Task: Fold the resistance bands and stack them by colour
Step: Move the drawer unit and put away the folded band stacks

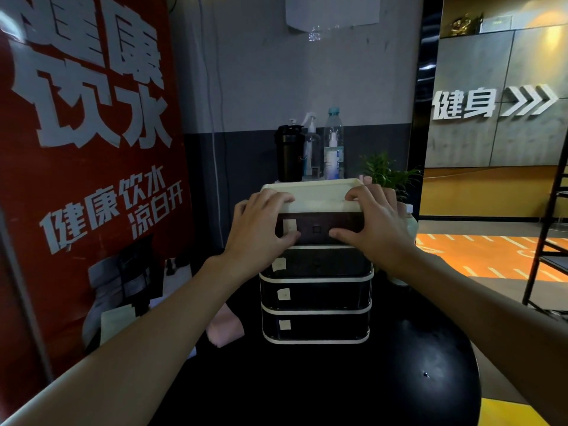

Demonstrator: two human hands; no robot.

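Observation:
A small drawer unit (316,290) with a cream frame and several dark drawers stands on a black table. My left hand (261,222) grips the left end of its top drawer (316,230), fingers over the cream top edge and thumb on the dark front. In the same way, my right hand (373,224) grips the right end. Small pale labels mark the drawer fronts. No resistance bands show; the drawers' contents are hidden.
A pink folded cloth (226,329) lies left of the unit. Behind it stand a black shaker (289,153), spray bottles and a water bottle (333,146), with a green plant (384,173) at the right. A red banner (86,149) fills the left side. A black rack (547,241) is far right.

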